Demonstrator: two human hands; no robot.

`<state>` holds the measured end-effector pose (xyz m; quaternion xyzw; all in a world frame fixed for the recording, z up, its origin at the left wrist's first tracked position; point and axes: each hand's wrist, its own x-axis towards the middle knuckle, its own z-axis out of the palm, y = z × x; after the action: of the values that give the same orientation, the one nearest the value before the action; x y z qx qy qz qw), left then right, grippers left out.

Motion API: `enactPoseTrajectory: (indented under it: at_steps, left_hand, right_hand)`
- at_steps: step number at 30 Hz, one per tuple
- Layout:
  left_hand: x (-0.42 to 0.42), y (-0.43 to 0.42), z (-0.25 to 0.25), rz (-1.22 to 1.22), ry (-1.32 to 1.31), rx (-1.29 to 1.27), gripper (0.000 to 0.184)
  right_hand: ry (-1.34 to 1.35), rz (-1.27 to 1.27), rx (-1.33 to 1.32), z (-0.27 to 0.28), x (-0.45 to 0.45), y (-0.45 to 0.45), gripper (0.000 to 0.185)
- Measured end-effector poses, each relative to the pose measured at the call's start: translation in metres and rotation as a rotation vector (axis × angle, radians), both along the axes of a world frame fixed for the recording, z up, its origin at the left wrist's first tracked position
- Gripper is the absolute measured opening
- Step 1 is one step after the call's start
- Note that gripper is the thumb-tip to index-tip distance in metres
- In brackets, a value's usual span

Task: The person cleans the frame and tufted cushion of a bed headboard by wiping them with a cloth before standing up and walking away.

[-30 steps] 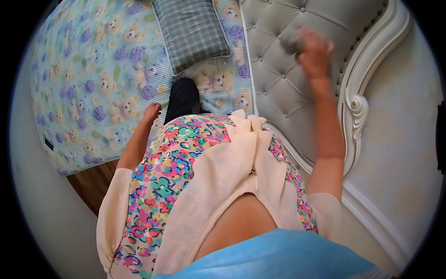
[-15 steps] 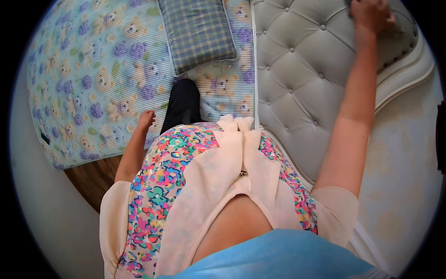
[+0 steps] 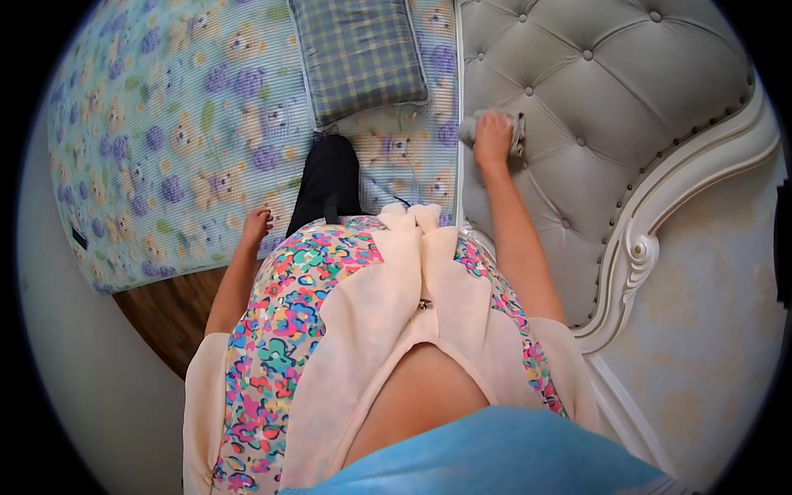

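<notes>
cloth (image 3: 518, 139) in r hand (image 3: 492, 139), long axis l-r on hdbd (image 3: 615, 99)

Floral dress (image 3: 285, 330), cream ruffled collar (image 3: 363, 313), puffed sleeves (image 3: 206, 412), black trousers (image 3: 326, 186)

Mattress (image 3: 181, 140) at my 11 o'clock, pillow (image 3: 363, 58) on it near 12. Headboard (image 3: 610, 107) at my 1, beside mattress; wall (image 3: 693, 305) beyond, at 3.

Soft, fairly bright light spreads evenly, its source unclear. Gentle shadows fill the creases of the headboard (image 3: 615, 95) toward 2 o'clock. Black rounds off all 4 corners; the bedding (image 3: 177, 107) bows near 9 o'clock; blue fabric (image 3: 487, 454) blurs near 5 o'clock.
</notes>
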<state>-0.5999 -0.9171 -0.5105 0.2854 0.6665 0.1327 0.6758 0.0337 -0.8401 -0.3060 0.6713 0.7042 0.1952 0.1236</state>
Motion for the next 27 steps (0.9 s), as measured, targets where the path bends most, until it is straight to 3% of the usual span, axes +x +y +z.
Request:
enactPoseTrajectory:
  at_steps: [5, 7, 8, 10, 13, 16, 17, 19, 21, 23, 27]
  left_hand:
    - [-0.02, -0.02, -0.027, 0.012, 0.102, -0.015, 0.028]
    - [-0.029, -0.015, -0.038, -0.267, 0.172, 0.143, 0.028]
    - [-0.029, -0.01, -0.039, -0.36, 0.195, 0.196, 0.028]
    - [-0.014, 0.012, -0.022, -0.136, 0.134, -0.006, 0.03]
    - [0.002, 0.049, -0.018, -0.084, 0.046, 0.074, 0.031]
    - [0.035, 0.076, 0.024, -0.086, 0.076, 0.094, 0.034]
    - [0.046, 0.084, 0.04, -0.082, 0.057, 0.131, 0.034]
    - [0.055, 0.091, 0.058, -0.087, 0.045, 0.164, 0.035]
    - [0.061, 0.096, 0.065, -0.082, 0.036, 0.141, 0.035]
    - [0.056, 0.089, 0.065, -0.095, 0.052, 0.137, 0.034]
    - [0.032, 0.072, 0.062, -0.092, 0.101, 0.061, 0.032]
  right_hand:
    - [0.143, -0.019, -0.258, 0.006, -0.011, -0.093, 0.017]
    - [0.318, -0.094, -0.264, 0.042, -0.018, -0.098, 0.023]
    - [0.279, -0.097, -0.189, 0.075, -0.028, -0.088, 0.027]
    - [0.29, -0.071, 0.048, 0.151, -0.041, -0.061, 0.043]
    - [0.025, 0.002, 0.389, 0.288, -0.051, -0.016, 0.056]
    - [-0.184, 0.072, 0.783, 0.358, -0.01, 0.029, 0.062]
    - [-0.179, 0.061, 0.778, 0.352, 0.002, 0.037, 0.062]
    - [-0.458, -0.026, 0.857, 0.338, 0.017, 0.049, 0.047]
    - [-0.249, 0.054, 0.779, 0.299, 0.008, 0.045, 0.047]
    - [-0.258, -0.118, 0.546, 0.233, 0.017, 0.038, 0.054]
    - [-0.031, -0.038, 0.345, 0.077, 0.008, -0.026, 0.03]
